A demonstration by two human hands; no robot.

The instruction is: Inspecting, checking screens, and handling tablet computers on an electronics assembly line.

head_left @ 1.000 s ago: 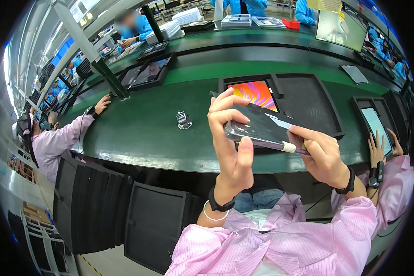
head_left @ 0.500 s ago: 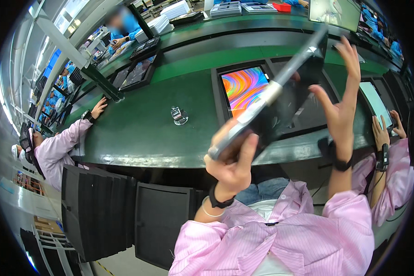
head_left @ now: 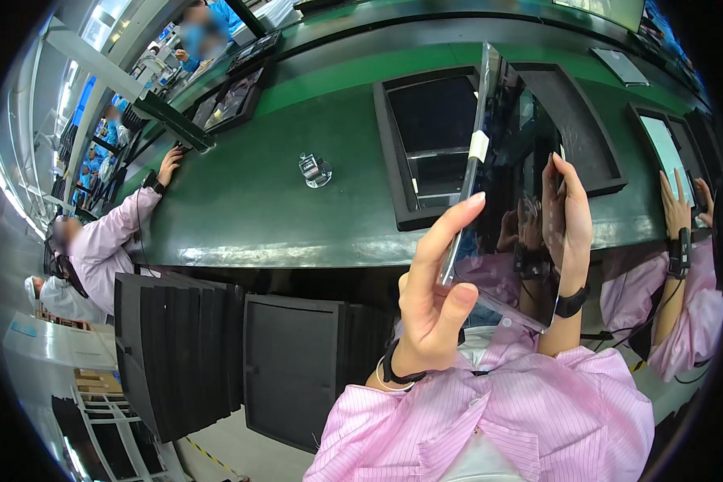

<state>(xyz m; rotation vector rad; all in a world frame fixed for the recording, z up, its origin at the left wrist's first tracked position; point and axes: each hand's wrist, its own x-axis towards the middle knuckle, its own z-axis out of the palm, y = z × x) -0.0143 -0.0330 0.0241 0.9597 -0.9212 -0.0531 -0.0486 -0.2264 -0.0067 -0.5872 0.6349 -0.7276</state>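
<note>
Upright and tilted in front of my chest is a tablet (head_left: 510, 177) with a dark, glossy screen that mirrors hands and a pink sleeve. A pale tab sits on its left edge, and clear film seems to cover it. My left hand (head_left: 434, 293) grips the lower left edge, fingers along the side and thumb in front. On the right edge my right hand (head_left: 572, 213) closes around the tablet, its fingers partly hidden. Behind it on the bench lies a black foam tray (head_left: 390, 153), where a second tablet (head_left: 434, 112) with a dark screen rests in the left compartment.
The green bench (head_left: 257, 217) carries a small clear and silver item (head_left: 315, 171). Stacked black trays (head_left: 177, 353) stand at lower left, beside another stack (head_left: 289, 369). A co-worker's hand (head_left: 169, 166) rests leftward; at right, another's hands touch a pale-screened device (head_left: 663, 157).
The held tablet has swung more upright and its screen side now shows. My right hand came from open in the air onto its right edge. The tray tablet's colourful screen is now dark.
</note>
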